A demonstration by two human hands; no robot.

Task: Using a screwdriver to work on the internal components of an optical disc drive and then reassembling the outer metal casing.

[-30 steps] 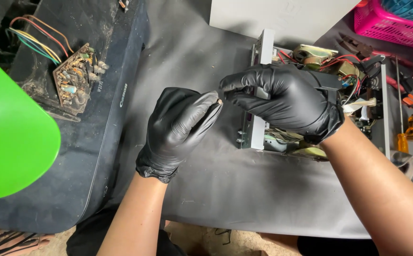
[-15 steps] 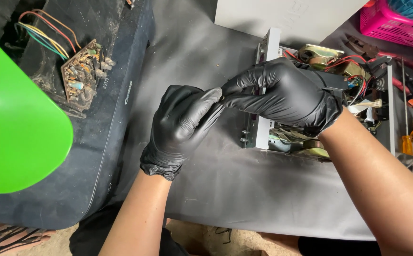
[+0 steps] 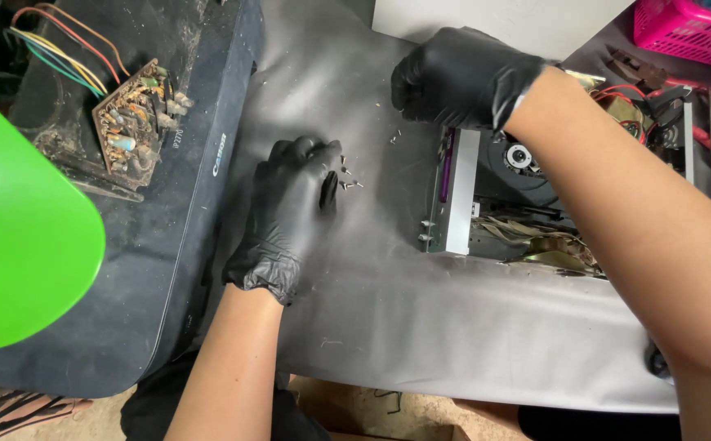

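While both hands wear black gloves, they work apart on a grey sheet-covered work surface (image 3: 388, 327). The left hand (image 3: 294, 204) lies palm down on the sheet, fingers (image 3: 327, 167) drawn close together and curled slightly, tips touching or just beside a small cluster of loose metal screws (image 3: 349, 178). Whether a screw is pinched beneath the fingertips cannot be told. A further scatter of tiny screws (image 3: 394, 137) lies on the sheet between the two hands.

The right hand (image 3: 461, 77) is closed in a loose fist, fingers curled inward, at the upper edge of an opened electronic unit with a silver metal front panel and exposed wiring (image 3: 494, 196); what it grips, if anything, is hidden by the glove. The unit rests on the sheet, right of the screws and under the right forearm.

Left of the sheet sits a dark dusty printer casing (image 3: 167, 269), bearing a brown circuit board with coloured wires (image 3: 131, 122). A bright green rounded object (image 3: 20, 245) fills the near left. A pink plastic basket (image 3: 686, 28) stands at the upper right, with red-handled tools (image 3: 698, 86) near it.
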